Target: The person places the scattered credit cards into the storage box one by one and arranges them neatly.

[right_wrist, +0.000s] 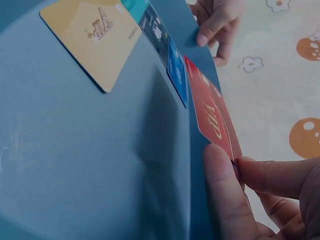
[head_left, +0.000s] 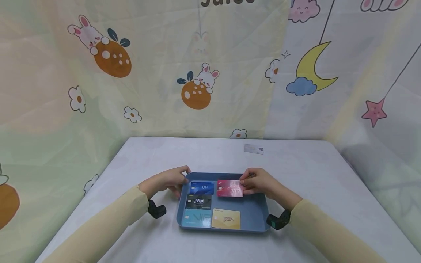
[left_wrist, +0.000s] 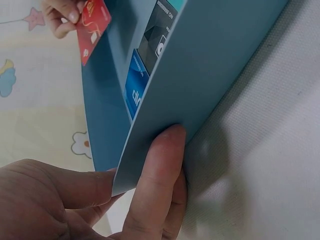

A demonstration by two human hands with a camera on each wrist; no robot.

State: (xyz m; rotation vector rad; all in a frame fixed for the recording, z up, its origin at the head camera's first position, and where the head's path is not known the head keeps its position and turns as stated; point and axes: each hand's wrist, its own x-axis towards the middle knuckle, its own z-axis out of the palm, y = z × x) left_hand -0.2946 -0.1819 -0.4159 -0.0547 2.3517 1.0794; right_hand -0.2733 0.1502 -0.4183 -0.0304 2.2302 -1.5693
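Observation:
A shallow blue tray (head_left: 253, 215) lies on the white table. My left hand (head_left: 168, 180) grips its far left corner, thumb over the rim and fingers against the outer wall, as the left wrist view shows. My right hand (head_left: 260, 182) pinches the right end of a red VIP card (head_left: 229, 188), held above the tray near the far wall. Inside, a blue card (head_left: 201, 187), a black card (head_left: 198, 202) and a light teal card (head_left: 196, 217) line the left side. A gold card (head_left: 226, 219) lies right of the teal one, near the front wall.
A silvery card (head_left: 253, 149) lies on the table (head_left: 158, 153) beyond the tray, near the far edge. Behind and beside the table hangs a patterned cloth (head_left: 158, 84) with rabbits, flowers and a moon. Each wrist wears a black camera (head_left: 156, 209).

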